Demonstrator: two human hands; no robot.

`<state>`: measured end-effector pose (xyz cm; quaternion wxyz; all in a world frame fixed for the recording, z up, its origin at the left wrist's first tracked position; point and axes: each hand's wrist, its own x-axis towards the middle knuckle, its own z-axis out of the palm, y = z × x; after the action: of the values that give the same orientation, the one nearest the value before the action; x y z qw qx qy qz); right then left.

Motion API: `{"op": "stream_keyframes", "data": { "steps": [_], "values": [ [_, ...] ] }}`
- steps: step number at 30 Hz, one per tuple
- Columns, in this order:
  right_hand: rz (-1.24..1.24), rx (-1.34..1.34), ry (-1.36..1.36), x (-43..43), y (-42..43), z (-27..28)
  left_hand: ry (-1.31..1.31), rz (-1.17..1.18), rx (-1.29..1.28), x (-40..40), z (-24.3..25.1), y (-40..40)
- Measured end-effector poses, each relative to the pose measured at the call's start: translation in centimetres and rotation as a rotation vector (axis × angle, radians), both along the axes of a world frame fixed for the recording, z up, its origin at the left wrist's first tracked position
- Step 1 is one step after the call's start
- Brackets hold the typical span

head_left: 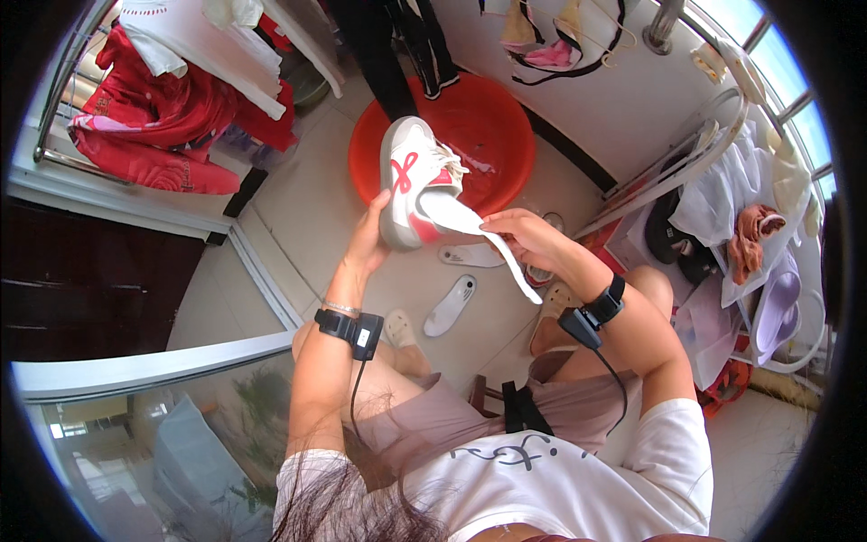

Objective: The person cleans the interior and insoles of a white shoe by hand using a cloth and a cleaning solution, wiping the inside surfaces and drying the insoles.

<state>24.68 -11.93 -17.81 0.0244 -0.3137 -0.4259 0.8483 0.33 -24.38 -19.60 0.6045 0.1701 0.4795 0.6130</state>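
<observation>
My left hand [371, 237] grips a white sneaker [408, 166] with red trim by the side of its sole near the heel. The shoe is held up, toe away from me, its laces in place. Between the fingers of my right hand [525, 234] is a long white strip, seemingly an insole [455, 213], whose far part lies inside the shoe opening. Its near end sticks out past my hand and droops. On the tiles below lie a pale insole [450, 306] and a second insole [472, 255], partly covered by my right hand.
A red plastic basin [501, 135] stands on the floor behind the shoe. Dark trousers [379, 61] hang over it. At right, a shoe rack [735, 271] holds bags and purple slippers [777, 308]. Red clothes [162, 115] hang at left, above a glass sliding door's frame [156, 369].
</observation>
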Motion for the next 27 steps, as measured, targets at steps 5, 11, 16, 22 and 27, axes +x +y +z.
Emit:
{"op": "stream_keyframes", "data": {
  "steps": [5, 11, 16, 22, 27],
  "values": [
    [-0.16, -0.063, 0.026, -1.2, -1.0, 0.2, 0.066, -0.099, 0.024, 1.2, -0.3, 0.3],
    [-0.178, 0.088, 0.027, -1.2, -0.2, -3.5, 0.084, -0.151, 0.039, 2.8, -0.4, 1.4],
    [-0.206, 0.995, -0.133, -0.9, -2.8, -1.0, 0.136, -0.031, 0.033, 2.4, -0.4, 1.1],
    [0.009, 1.084, -0.212, -1.1, -3.1, -2.1, 0.18, -0.035, -0.001, 1.9, -0.9, 1.2],
    [-0.012, 0.814, -0.104, -1.3, -2.4, -0.8, 0.237, -0.044, -0.001, 1.1, -1.2, 0.5]
  ]
}}
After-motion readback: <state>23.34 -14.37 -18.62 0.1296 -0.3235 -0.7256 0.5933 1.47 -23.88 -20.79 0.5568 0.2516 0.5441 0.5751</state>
